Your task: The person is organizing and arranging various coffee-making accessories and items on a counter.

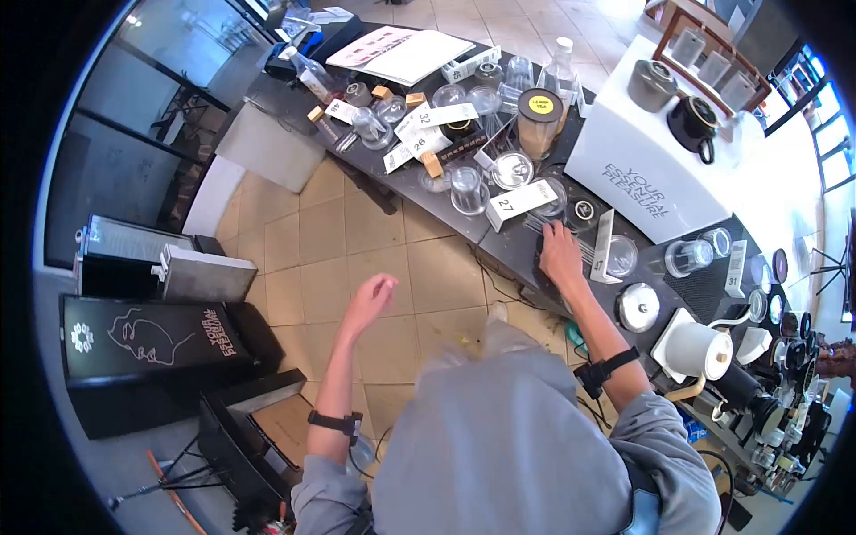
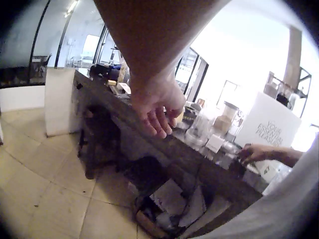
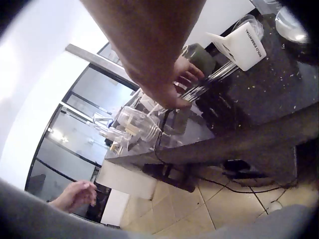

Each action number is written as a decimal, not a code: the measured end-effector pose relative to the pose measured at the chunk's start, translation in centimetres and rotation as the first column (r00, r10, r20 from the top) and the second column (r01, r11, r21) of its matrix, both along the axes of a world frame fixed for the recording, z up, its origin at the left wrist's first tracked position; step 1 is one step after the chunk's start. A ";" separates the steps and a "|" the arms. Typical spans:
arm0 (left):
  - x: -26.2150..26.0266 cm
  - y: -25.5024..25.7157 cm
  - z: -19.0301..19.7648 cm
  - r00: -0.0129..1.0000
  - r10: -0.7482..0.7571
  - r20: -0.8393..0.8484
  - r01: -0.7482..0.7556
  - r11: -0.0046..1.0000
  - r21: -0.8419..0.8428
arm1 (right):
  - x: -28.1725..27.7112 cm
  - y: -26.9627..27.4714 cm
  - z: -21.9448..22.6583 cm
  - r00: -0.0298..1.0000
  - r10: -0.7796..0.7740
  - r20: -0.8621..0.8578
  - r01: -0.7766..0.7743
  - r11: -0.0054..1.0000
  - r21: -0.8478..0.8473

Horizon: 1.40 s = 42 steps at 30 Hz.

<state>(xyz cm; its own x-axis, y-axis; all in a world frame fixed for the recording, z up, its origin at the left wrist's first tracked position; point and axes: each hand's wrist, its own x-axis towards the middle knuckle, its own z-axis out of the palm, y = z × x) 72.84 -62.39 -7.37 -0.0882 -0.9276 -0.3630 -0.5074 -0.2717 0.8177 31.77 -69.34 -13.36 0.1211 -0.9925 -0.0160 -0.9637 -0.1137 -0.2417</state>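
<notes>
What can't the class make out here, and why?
Right wrist view: whether the right hand grips or merely touches the metal rods; the hand hides the contact.
Left wrist view: part of the counter, behind the left hand.
Head view: any wording on the white sheet, too small.
Right wrist view: silver round piece, cut by the corner.

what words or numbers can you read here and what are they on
"YOUR ESSENTIAL PLEASURE": white box, black box
"LEMON TEA": jar label
"27": front card
"32": upper card
"26": lower card
"31": right card
"BOLD ESSENTIAL": small card beside straws
Other cards and the board: too small or blurred
</notes>
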 end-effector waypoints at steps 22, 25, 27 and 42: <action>-6.6 -33.2 4.5 0.638 -0.679 -0.363 0.704 0.705 -0.081 | 3.7 -3.3 0.0 0.930 -0.277 -0.242 0.315 0.940 0.133; -7.4 -34.6 4.6 0.577 -0.728 -0.371 0.759 0.645 -0.085 | 4.3 -3.3 0.0 0.916 -0.315 -0.247 0.343 0.936 0.079; -8.0 -34.9 5.2 0.537 -0.762 -0.362 0.787 0.607 -0.112 | 4.5 -3.7 0.9 0.923 -0.281 -0.263 0.315 0.944 0.099; -10.5 -33.9 6.6 0.477 -0.799 -0.366 0.814 0.558 -0.160 | 3.7 -2.8 -0.5 0.951 -0.233 -0.204 0.260 0.958 0.117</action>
<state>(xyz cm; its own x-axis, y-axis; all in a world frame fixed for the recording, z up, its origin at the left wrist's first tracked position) 62.29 -96.31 -0.78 -0.9176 -0.3672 -0.1521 -0.1914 0.0729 0.9788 35.45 -72.16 -13.82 -0.1458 -0.9768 -0.1566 -0.9865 0.1555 -0.0513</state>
